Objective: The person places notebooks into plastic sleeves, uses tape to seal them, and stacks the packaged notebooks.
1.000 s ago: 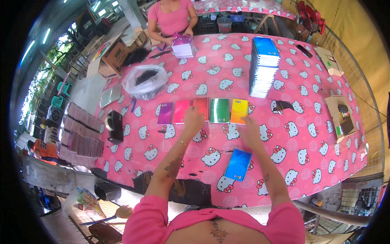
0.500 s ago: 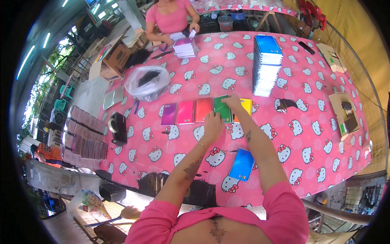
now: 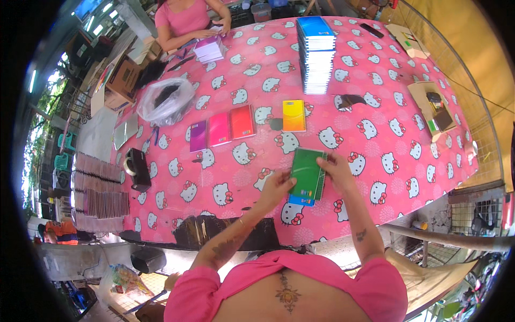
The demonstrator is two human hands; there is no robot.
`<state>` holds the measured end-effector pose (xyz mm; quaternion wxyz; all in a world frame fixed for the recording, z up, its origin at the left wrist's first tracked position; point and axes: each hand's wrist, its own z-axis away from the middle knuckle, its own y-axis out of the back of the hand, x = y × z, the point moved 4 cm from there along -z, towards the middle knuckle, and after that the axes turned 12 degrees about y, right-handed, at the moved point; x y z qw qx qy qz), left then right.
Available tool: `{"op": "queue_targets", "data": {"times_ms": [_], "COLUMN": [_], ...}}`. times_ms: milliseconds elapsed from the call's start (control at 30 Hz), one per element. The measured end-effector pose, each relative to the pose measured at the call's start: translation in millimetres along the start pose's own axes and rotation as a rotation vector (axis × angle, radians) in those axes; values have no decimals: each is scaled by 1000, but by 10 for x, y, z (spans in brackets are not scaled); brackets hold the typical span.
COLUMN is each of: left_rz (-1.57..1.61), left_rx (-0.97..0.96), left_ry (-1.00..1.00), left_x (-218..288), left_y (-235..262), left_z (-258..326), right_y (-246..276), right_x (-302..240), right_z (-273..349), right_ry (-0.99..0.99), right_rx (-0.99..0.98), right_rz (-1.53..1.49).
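A green spiral notebook (image 3: 307,174) is gripped at its sides by both of my hands. My left hand (image 3: 278,189) pinches its left edge, and my right hand (image 3: 337,170) holds the right edge by the spiral. Directly beneath it a blue notebook (image 3: 301,200) shows only along its lower edge. Farther off, purple (image 3: 198,136), pink (image 3: 219,129) and red (image 3: 242,122) notebooks lie in a slanting row. A yellow notebook (image 3: 293,116) sits apart to their right.
Beyond stands a tall stack of blue-covered notebooks (image 3: 316,59). A tape dispenser (image 3: 138,169), a plastic bag (image 3: 167,101) and bundled notebooks (image 3: 102,188) are at left. Across the table (image 3: 252,161) a person (image 3: 190,24) handles a purple-topped stack (image 3: 210,49). Cardboard trays (image 3: 432,111) lie at right.
The green notebook has left the row between red and yellow and come toward me, over the blue one. Both hands moved with it, and the view has shifted.
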<state>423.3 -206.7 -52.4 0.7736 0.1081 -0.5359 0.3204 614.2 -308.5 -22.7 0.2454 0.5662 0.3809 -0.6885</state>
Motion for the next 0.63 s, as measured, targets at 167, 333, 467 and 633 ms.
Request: {"op": "queue_targets", "data": {"times_ms": [167, 333, 467, 633], "left_rz": [-433, -697, -1007, -1378], "left_rx": [221, 513, 951, 866], "left_ry": [32, -392, -339, -366], "left_x": [-319, 97, 645, 980], "left_y": [-52, 300, 1539, 1422], "left_z": [220, -154, -853, -1266], "right_y": [141, 221, 195, 234], "right_x": [440, 608, 636, 691], "right_z": [316, 383, 402, 523], "right_ry": [395, 374, 362, 340], "right_rx": [-11, 175, 296, 334], "right_rz": [770, 855, 758, 829]}}
